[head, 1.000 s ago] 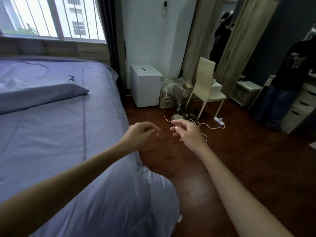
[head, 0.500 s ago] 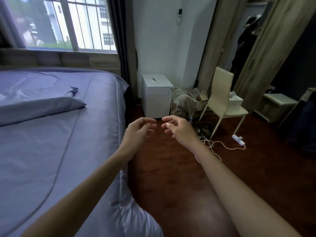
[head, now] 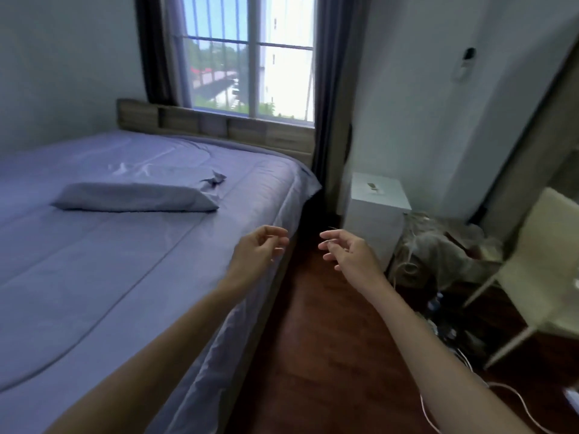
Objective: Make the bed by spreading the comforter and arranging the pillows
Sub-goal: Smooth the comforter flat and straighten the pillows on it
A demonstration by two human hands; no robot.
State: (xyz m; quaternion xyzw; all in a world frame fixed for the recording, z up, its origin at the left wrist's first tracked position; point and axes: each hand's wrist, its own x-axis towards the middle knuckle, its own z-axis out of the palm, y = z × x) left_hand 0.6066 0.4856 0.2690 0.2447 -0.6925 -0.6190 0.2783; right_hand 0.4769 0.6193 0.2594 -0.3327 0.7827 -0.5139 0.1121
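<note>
No text, label, brand, number or sign can be read anywhere in this view.

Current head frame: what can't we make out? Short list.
All in the head view:
Bed: left side and foot cut off by the frame edges; any second pillow unseen.
Small item on the white cabinet: too small, blurred.
Chair: cut off by the right edge, motion-blurred.
Right hand: whether its fingertips pinch something thin; too small to tell.
Pile beside the cabinet: blurred, contents unclear.
</note>
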